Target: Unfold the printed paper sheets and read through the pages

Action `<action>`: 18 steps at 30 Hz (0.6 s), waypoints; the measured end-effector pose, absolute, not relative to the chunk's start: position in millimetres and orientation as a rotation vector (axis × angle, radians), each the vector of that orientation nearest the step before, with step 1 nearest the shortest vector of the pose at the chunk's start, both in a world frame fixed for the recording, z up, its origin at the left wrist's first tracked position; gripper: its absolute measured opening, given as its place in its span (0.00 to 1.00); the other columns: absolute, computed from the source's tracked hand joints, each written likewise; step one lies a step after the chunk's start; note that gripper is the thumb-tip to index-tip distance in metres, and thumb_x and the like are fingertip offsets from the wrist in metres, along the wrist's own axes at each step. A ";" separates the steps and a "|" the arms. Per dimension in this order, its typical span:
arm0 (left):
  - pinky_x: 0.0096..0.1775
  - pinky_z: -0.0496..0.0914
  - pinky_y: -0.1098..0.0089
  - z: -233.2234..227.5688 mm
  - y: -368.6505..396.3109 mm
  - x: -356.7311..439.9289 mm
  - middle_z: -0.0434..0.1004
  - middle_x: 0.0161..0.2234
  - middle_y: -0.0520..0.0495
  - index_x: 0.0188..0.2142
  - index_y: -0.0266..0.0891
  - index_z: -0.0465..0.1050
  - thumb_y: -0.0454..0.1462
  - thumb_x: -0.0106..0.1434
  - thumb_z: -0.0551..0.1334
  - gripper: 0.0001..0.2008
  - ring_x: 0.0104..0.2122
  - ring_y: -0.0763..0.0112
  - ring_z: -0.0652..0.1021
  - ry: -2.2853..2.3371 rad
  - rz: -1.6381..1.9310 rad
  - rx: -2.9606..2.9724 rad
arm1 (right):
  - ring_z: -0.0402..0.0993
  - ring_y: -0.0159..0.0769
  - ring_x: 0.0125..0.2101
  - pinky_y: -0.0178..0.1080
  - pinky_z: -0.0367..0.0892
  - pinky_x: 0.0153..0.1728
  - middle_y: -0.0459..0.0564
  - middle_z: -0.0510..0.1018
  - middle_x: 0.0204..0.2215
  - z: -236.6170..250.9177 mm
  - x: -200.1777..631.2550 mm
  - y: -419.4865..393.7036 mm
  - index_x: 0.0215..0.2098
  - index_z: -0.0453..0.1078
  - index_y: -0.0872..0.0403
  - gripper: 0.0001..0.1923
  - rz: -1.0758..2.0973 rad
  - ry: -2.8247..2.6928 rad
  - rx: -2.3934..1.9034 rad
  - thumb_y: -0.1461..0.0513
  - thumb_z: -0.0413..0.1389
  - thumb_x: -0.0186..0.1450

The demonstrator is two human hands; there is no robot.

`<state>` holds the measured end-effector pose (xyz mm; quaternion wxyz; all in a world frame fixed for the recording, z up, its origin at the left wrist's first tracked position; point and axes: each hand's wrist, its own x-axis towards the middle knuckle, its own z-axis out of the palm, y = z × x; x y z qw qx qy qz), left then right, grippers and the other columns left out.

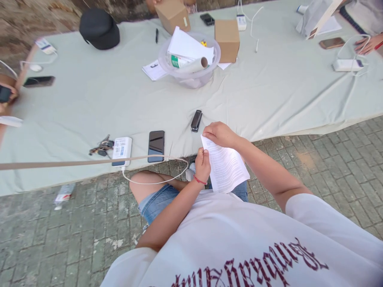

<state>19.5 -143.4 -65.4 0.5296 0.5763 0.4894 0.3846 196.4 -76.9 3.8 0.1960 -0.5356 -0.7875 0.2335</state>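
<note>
1. Your lap, nearest: blue denim shorts (161,201) under a white short-sleeved T-shirt (236,231) with dark red lettering.
2. Printed white paper (229,169) is over your lap, at the near table edge; can't tell if it's one sheet or several.
3. Your left hand (202,165), red string bracelet (200,180) at the wrist, grasps the paper's left edge. Your right hand (220,134) pinches its far edge.
4. Black stapler (196,120) lies on the pale grey-green tablecloth (89,99), just beyond your hands, touching neither.
5. Left of that, near edge: dark glossy phone (156,146), then white rectangular power bank (121,150) with a white cable (155,183), then a dark bunch of keys (103,146).
6. Farther, mid-table: translucent plastic basin (194,82) holding white papers and a roll.
7. Far side: brown cardboard box (226,41) just right of the basin; black cap (99,30) far left.
</note>
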 end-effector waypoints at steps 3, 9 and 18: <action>0.39 0.70 0.63 -72.7 -149.1 15.1 0.75 0.33 0.47 0.38 0.43 0.69 0.60 0.73 0.53 0.24 0.34 0.63 0.75 1.165 0.852 1.421 | 0.72 0.41 0.38 0.40 0.59 0.42 0.51 0.80 0.35 0.0 195.7 -75.3 0.37 0.74 0.54 0.17 0.666 -2.184 -1.501 0.59 0.46 0.77; 0.43 0.72 0.62 -96.2 -148.1 6.1 0.80 0.37 0.45 0.40 0.41 0.72 0.60 0.72 0.54 0.25 0.38 0.62 0.78 1.149 0.828 1.319 | 0.73 0.41 0.37 0.39 0.58 0.40 0.53 0.81 0.37 -21.2 203.1 -68.5 0.41 0.75 0.55 0.18 0.693 -2.185 -1.697 0.57 0.45 0.78; 0.45 0.74 0.62 -123.7 -148.2 2.7 0.81 0.37 0.44 0.36 0.40 0.73 0.57 0.68 0.60 0.23 0.39 0.62 0.78 1.194 0.772 1.116 | 0.74 0.44 0.41 0.40 0.60 0.41 0.57 0.81 0.41 -59.9 208.5 -57.3 0.41 0.73 0.56 0.18 0.667 -2.145 -1.909 0.60 0.44 0.79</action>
